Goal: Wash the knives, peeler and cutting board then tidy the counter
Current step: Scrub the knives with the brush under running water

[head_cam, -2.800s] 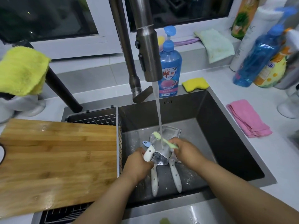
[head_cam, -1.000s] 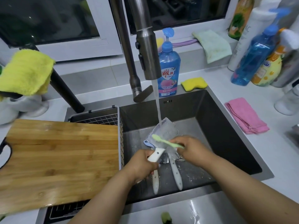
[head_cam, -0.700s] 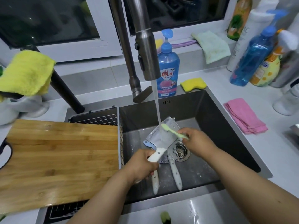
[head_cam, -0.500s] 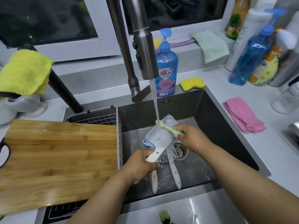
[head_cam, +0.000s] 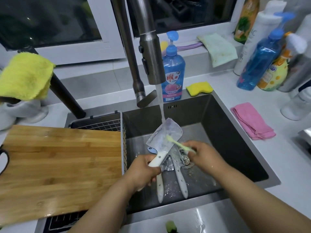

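While our left hand [head_cam: 146, 172] grips the cleaver [head_cam: 164, 138] by its handle under the stream, our right hand [head_cam: 200, 155] pinches the brush [head_cam: 178, 144]; we should scrub away from the edge.

I see a silvery cleaver [head_cam: 165, 136] with a white handle, a pale green brush [head_cam: 179, 144], and a honey-brown striped cutting board [head_cam: 58, 169]. The sink [head_cam: 235, 140] is dark grey; the desk [head_cam: 277, 157] is white, carrying a pink cloth [head_cam: 252, 121], a yellow sponge [head_cam: 199, 88] and a blue soap bottle [head_cam: 172, 73].

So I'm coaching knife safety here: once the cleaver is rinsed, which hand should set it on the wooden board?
Left. The left hand already grips the cleaver by its handle, and the board lies on that side. The right hand holds the brush.
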Tool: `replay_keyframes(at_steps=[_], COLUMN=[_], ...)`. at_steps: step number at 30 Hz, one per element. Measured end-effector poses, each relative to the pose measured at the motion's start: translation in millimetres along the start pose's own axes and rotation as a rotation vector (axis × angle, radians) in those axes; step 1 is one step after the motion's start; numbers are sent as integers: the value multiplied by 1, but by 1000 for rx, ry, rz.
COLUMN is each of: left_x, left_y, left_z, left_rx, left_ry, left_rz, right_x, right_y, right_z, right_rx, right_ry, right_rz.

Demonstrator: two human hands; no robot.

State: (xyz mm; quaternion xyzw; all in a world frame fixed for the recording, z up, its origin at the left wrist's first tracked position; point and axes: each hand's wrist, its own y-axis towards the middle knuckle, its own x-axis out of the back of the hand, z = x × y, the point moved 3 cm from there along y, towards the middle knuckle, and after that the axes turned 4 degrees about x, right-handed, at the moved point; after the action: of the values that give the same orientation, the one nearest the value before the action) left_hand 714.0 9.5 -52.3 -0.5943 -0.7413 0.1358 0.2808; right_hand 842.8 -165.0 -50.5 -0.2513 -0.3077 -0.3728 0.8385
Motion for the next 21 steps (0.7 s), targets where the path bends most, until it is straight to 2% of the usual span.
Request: replay_keyframes(at_steps=[3,7,9,13,18,21], left_x=[1,3,3,4,4,5], left_y=[0,3,4,6,9,11], left_z=[2,2,2,0,-4,-3], left_rx=[7,22,20,30,5,3], left_ry=[-4,-11,-2,-18,-15,43], left_rz=[-5,-28,-28,-16,-25,-48], right_x=[13,-6,-9,4,-18,-7], right_y=[10,-1,2,15,7,22], right_z=[-17,0,0,-10,18,14], right_rx=[-70,42,67,-42,105,42], right_ry=[-61,19,9,-65,33,-44], right_rz=[-66,93,67,-37,92,17])
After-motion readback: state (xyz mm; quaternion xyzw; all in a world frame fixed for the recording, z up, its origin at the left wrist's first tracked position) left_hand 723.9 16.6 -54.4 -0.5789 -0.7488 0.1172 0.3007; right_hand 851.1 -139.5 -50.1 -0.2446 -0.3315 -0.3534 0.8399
